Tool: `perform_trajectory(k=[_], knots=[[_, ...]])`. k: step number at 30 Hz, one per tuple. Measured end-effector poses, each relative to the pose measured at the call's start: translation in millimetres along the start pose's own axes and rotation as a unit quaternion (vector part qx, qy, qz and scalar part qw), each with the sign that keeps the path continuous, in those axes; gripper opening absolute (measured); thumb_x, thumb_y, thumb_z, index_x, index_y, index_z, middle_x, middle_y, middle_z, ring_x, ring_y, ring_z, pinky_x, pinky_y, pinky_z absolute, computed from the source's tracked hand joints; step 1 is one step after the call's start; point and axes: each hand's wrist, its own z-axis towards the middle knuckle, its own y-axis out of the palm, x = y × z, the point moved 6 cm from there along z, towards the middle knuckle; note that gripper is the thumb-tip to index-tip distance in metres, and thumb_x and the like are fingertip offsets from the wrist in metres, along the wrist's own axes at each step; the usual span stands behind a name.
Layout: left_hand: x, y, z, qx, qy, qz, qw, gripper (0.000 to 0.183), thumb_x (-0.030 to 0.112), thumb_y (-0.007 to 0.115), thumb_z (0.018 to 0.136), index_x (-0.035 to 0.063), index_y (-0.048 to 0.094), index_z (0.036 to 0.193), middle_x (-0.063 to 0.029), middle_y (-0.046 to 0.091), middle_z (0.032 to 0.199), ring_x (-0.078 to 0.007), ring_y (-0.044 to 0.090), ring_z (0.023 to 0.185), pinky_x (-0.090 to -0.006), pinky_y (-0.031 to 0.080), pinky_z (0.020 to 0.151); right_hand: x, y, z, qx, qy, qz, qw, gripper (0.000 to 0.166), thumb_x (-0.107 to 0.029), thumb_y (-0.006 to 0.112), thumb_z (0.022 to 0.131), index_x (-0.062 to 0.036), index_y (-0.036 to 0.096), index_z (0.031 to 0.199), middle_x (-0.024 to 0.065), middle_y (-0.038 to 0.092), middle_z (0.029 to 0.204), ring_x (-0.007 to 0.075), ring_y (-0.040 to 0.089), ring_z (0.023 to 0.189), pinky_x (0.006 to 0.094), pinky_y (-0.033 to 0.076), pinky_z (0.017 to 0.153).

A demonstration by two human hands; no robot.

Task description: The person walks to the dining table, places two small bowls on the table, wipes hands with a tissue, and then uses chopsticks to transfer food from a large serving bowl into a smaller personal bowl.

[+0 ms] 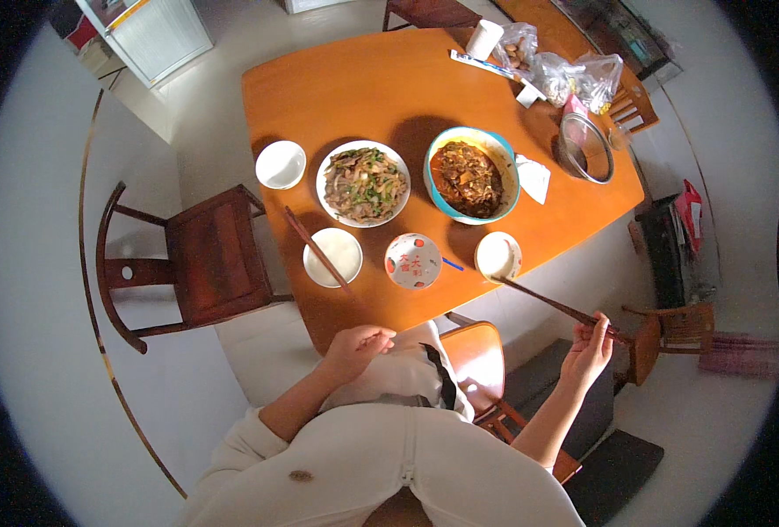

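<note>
My right hand (pixel 588 349) holds a pair of dark chopsticks (pixel 547 302), their tips at the near rim of a small bowl with white contents (pixel 497 255). At the near table edge, close to my body, my left hand (pixel 358 350) has its fingers loosely curled and touching, with nothing seen in them. Beyond it, brown chopsticks (pixel 317 249) lie across a bowl of white food (pixel 345 258). A patterned bowl (pixel 413 261) sits between the two bowls. Farther back are a plate of stir-fried meat and greens (pixel 364 183) and a blue-rimmed bowl of dark stew (pixel 466 178).
On the wooden table (pixel 337 85) are an empty white bowl (pixel 281 165), a mesh strainer (pixel 586 148), crumpled tissue (pixel 532 179), a blue strip (pixel 453 264), a white roll (pixel 485 39) and plastic bags (pixel 561 79). A dark wooden chair (pixel 211 257) stands left.
</note>
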Motion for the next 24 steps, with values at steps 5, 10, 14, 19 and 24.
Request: perform_trajectory(k=[5,10,14,19,24], knots=[[-12,13,11,-0.024,-0.006,-0.020,0.999,0.025,0.018,0.047,0.086,-0.0011,0.057,0.099,-0.0117,0.063,0.085,-0.0142,0.060,0.079,-0.0248,0.046,0.072,8,15,2,-0.091,0.021,0.064,0.994,0.017,-0.017,0.051,0.086,-0.0010,0.054,0.090,0.0075,0.058,0.083,0.0148,0.056,0.073,0.0262,0.049,0.068],[-2,26,23,-0.023,-0.026,-0.049,0.998,0.027,0.019,0.047,0.086,-0.0018,0.056,0.101,-0.0122,0.062,0.089,-0.0145,0.059,0.083,-0.0252,0.046,0.074,22,50,26,-0.074,-0.004,-0.025,0.997,0.015,-0.014,0.053,0.085,0.0002,0.053,0.088,0.0117,0.057,0.093,0.0172,0.058,0.077,0.0280,0.049,0.070],[-1,34,38,-0.002,-0.038,-0.006,0.999,0.029,0.019,0.046,0.086,-0.0024,0.055,0.103,-0.0110,0.061,0.091,-0.0140,0.058,0.083,-0.0251,0.045,0.074,34,98,56,-0.173,-0.045,-0.125,0.976,0.009,-0.004,0.051,0.084,0.0027,0.053,0.089,0.0083,0.057,0.084,0.0125,0.053,0.072,0.0243,0.045,0.069],[-7,46,55,0.046,-0.050,-0.058,0.996,0.029,0.018,0.046,0.086,-0.0011,0.055,0.105,-0.0105,0.062,0.091,-0.0144,0.058,0.082,-0.0251,0.045,0.075,62,142,87,-0.298,-0.059,-0.206,0.930,0.006,0.001,0.052,0.081,0.0013,0.053,0.087,0.0060,0.055,0.080,0.0113,0.053,0.073,0.0235,0.044,0.068],[-6,53,63,0.079,-0.077,-0.042,0.993,0.029,0.018,0.047,0.086,-0.0001,0.054,0.107,-0.0097,0.061,0.093,-0.0144,0.057,0.084,-0.0252,0.045,0.076,72,177,93,-0.374,-0.077,-0.289,0.878,0.007,-0.001,0.058,0.076,0.0009,0.056,0.083,0.0064,0.056,0.081,0.0126,0.056,0.072,0.0244,0.046,0.063]])
